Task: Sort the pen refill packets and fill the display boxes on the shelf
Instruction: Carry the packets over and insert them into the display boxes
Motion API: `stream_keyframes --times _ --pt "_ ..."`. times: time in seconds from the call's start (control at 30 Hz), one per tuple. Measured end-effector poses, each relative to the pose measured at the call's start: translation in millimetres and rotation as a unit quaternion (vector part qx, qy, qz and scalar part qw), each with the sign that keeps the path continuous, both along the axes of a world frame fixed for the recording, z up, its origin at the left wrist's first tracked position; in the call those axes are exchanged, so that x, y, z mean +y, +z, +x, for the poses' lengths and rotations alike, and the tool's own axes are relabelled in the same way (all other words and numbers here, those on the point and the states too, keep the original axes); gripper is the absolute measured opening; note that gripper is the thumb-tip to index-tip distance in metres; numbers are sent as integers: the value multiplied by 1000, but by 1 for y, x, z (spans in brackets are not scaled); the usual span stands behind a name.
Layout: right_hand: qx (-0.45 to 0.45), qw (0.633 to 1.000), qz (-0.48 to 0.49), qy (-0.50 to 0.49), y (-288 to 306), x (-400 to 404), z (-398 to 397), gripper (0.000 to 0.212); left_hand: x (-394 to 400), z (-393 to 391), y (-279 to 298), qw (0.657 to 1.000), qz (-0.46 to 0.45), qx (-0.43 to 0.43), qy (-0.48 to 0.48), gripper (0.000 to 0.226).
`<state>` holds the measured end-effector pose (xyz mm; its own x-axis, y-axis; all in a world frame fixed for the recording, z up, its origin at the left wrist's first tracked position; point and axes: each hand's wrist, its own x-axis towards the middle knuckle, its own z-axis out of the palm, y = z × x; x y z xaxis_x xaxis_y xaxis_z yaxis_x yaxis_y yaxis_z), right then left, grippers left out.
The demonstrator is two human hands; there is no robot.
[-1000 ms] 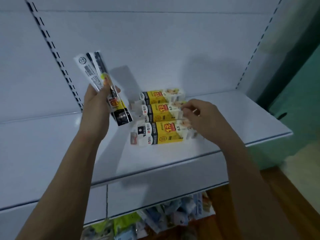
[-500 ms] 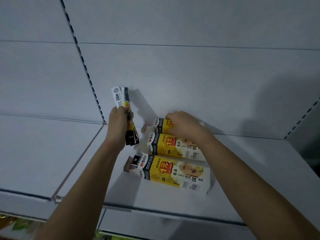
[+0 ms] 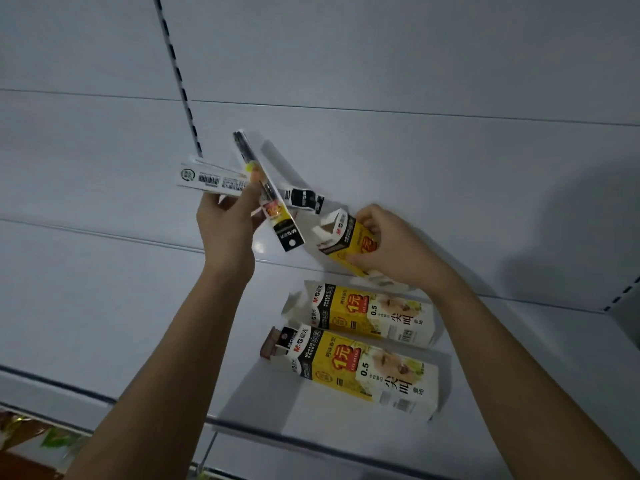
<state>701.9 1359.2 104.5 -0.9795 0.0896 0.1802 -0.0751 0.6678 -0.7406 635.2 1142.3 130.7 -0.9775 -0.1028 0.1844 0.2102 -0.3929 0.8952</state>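
A person's two bare arms reach up to a white shelf [image 3: 138, 323] backed by a pale panelled wall [image 3: 415, 64], where a slotted upright strip [image 3: 176, 74] runs down behind the left hand.

Three yellow-and-white display boxes are in view. Two lie flat on the shelf side by side: the near box [image 3: 353, 370] toward the shelf's front edge, and the middle box [image 3: 363, 311] just behind it, almost touching. The third box [image 3: 346, 242] is tilted up off the shelf behind the middle box, its open white end pointing left toward the packets. The right hand [image 3: 388, 247] has its fingers curled round this box and covers most of its far end.

The left hand [image 3: 228, 226] is raised to the left of the tilted box and pinches a fanned bunch of refill packets between thumb and fingers. At least two can be counted: a white packet [image 3: 207, 178] with a barcode lying nearly level, and a black-ended packet [image 3: 266, 195] slanting down to the right across it. A further black-and-white end [image 3: 303, 199] shows behind the slanting one; whether it is a third packet cannot be told.

Below the shelf's front edge, at lower left, blurred green and yellow goods [image 3: 31, 434] show on a lower level.
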Motion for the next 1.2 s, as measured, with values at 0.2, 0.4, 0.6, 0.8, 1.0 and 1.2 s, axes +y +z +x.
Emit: stream_keyframes --times 0.2,0.4,0.6,0.8,1.0,1.2 --pt "32 999 -38 1 4 -6 3 52 19 -6 20 998 -12 43 53 25" --pt "18 998 -54 12 1 -6 3 51 29 -9 26 997 -35 68 24 5" --pt "12 998 -60 16 -2 -7 -4 53 29 -19 43 995 92 20 -19 8" --pt "16 998 -61 27 -9 -13 -11 51 38 -18 54 989 138 27 -48 35" --pt "14 998 -55 31 -12 -15 -16 57 48 -18 44 995 88 39 31 27" --pt "16 998 -55 32 -12 -15 -14 54 47 -19 30 994 108 5 -23 12"
